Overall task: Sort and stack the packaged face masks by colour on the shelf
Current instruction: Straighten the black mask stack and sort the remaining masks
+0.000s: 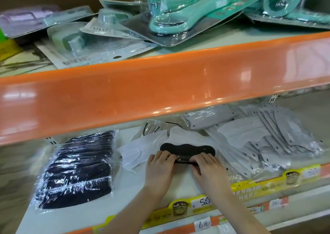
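Observation:
A black mask in clear wrap (187, 149) lies mid-shelf on top of a white packaged mask (137, 153). My left hand (159, 167) and my right hand (207, 167) both grip its near edge, fingers curled over the film. A stack of black packaged masks (78, 167) lies at the left. Grey and white packaged masks (267, 141) are fanned out in a loose pile at the right.
The orange front lip of the upper shelf (160, 91) overhangs the back of the mask shelf. Teal blister-packed items (187, 14) crowd that upper shelf. Yellow price strips and tags (201, 202) run along the near edge.

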Demonstrator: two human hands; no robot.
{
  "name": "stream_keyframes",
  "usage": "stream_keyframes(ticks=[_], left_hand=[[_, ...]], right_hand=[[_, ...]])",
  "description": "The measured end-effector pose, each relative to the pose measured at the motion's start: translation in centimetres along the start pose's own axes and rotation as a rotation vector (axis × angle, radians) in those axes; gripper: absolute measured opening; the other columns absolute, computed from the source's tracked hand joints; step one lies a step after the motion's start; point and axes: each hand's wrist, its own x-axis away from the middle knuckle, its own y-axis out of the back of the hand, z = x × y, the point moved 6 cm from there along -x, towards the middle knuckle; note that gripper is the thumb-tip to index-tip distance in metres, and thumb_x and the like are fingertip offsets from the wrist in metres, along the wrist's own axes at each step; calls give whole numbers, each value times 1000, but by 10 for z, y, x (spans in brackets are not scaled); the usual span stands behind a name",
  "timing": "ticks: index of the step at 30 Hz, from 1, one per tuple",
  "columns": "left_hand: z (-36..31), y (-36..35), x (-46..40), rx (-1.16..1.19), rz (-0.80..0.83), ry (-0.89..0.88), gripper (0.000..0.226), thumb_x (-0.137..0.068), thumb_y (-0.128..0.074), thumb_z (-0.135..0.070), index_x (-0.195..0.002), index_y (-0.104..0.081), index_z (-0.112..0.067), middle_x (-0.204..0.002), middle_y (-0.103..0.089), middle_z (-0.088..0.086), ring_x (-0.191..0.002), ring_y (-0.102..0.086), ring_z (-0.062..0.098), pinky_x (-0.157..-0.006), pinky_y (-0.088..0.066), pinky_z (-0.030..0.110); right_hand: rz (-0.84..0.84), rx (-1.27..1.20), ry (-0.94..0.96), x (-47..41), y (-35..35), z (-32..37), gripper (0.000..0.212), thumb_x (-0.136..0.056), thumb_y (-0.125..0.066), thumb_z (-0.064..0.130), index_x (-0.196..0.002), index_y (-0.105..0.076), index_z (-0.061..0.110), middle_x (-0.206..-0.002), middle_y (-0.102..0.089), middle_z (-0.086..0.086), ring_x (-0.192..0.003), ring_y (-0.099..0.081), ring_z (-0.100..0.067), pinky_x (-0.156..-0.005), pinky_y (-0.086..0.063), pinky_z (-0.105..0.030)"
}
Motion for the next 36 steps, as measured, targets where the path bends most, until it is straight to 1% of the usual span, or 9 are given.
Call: stream_keyframes(ticks=[2,4,6,12,18,22,27,30,36], left_hand=[[1,6,-5,-6,-51,-11,26,-63,-82,-14,-83,-69,-24,-82,-62,-9,-76,-59,18,-65,-37,27],[1,15,-9,-12,-129,-44,4,-78,-66,-22,-80,-68,-22,-80,-62,-8,-75,-59,19,-64,-35,28],[1,25,-13,-14,-177,-68,16,-84,-55,-26,-78,-68,-20,-78,-63,-7,-73,-59,20,-62,-39,29],[17,51,-12,-57,-246,-87,12,-80,-61,-25,-72,-66,-18,-71,-61,-6,-65,-59,19,-54,-42,30],[49,93,-6,-133,-306,-45,16,-82,-57,-24,-71,-67,-18,-68,-62,-6,-61,-58,20,-53,-42,28],[81,124,9,-208,-384,-18,14,-82,-59,-18,-70,-66,-16,-68,-63,-4,-61,-60,20,-53,-47,29],[126,151,39,-237,-387,74,23,-85,-52,-23,-75,-70,-13,-76,-67,0,-65,-62,24,-56,-45,31],[148,162,62,-267,-381,112,21,-87,-54,-24,-81,-71,-13,-80,-68,0,-70,-63,25,-60,-44,33],[180,186,100,-298,-414,109,20,-92,-55,-22,-85,-71,-13,-83,-68,-1,-73,-62,24,-65,-42,33]], right_hand=[[4,-2,-13,-1,0,0,23,-67,-82,15,-82,-65,19,-80,-61,5,-74,-60,-19,-65,-51,-35],[-22,11,-13,-2,1,1,21,-67,-79,9,-81,-65,17,-80,-62,4,-73,-61,-21,-63,-52,-36],[-59,0,-38,-3,6,0,15,-68,-68,7,-80,-66,17,-79,-62,2,-71,-62,-23,-61,-52,-36],[-68,-65,-77,-10,5,9,20,-81,-48,24,-82,-67,18,-81,-61,4,-71,-61,-24,-61,-51,-35],[-144,-283,38,-33,9,61,17,-86,-50,21,-85,-65,13,-85,-60,1,-79,-55,-20,-69,-48,-36],[-70,-314,97,-47,-2,99,22,-82,-45,19,-90,-65,12,-90,-60,0,-82,-57,-23,-68,-50,-39],[67,-336,191,-56,-23,146,24,-81,-45,24,-95,-64,17,-90,-61,1,-77,-60,-23,-63,-50,-34],[189,-384,224,-54,-40,172,27,-82,-42,27,-99,-61,18,-95,-59,2,-85,-58,-22,-69,-50,-37],[314,-411,271,-48,-59,217,37,-86,-34,33,-109,-62,23,-104,-57,4,-96,-45,-11,-82,-40,-29]])
